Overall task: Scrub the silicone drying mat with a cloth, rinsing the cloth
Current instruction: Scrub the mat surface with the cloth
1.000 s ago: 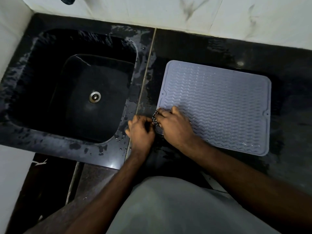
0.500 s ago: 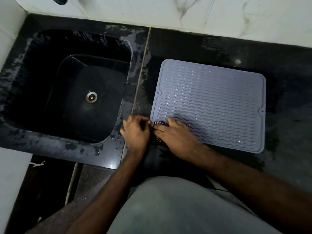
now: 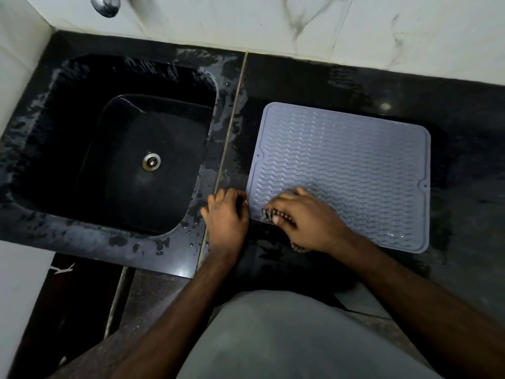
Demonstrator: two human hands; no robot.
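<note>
A grey silicone drying mat [image 3: 352, 165] with wavy ridges lies flat on the wet black counter, right of the sink. My right hand [image 3: 306, 220] presses a dark patterned cloth [image 3: 269, 213] onto the mat's near left corner; most of the cloth is hidden under the palm, with a bit showing at the heel of the hand. My left hand [image 3: 225, 217] rests on the counter at the mat's left edge, fingers curled against that edge.
A black sink [image 3: 131, 149] with a metal drain [image 3: 150, 161] sits to the left. The tap's tip [image 3: 105, 4] shows at the top left. White marble wall tiles [image 3: 300, 23] run behind the counter. My grey clothing fills the bottom of the view.
My right hand has slid the cloth a little rightward onto the mat, away from the left hand. The left hand stays at the mat's left edge.
</note>
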